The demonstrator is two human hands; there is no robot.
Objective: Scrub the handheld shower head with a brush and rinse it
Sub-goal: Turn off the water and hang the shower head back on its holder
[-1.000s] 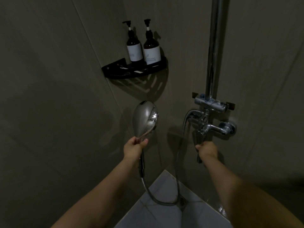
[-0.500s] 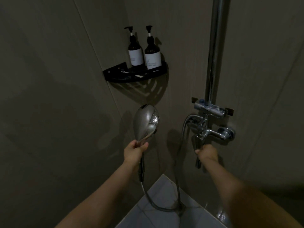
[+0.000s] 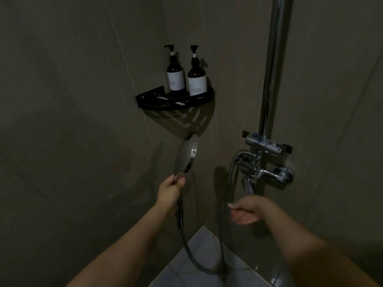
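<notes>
The left hand grips the upright shower head by its handle. The right hand hangs loose just below the faucet

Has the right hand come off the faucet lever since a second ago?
Yes. The right hand has dropped away from the faucet lever and now hangs below it, fingers loosely curled, holding nothing. The left hand grips the shower head.

The spray face of the chrome oval handheld shower head is turned away and cannot be seen. Its handle is partly covered by the left hand. The print on the two brown pump bottles' white labels is too small to be read. The vertical chrome riser pipe is cut off by the top edge.
</notes>
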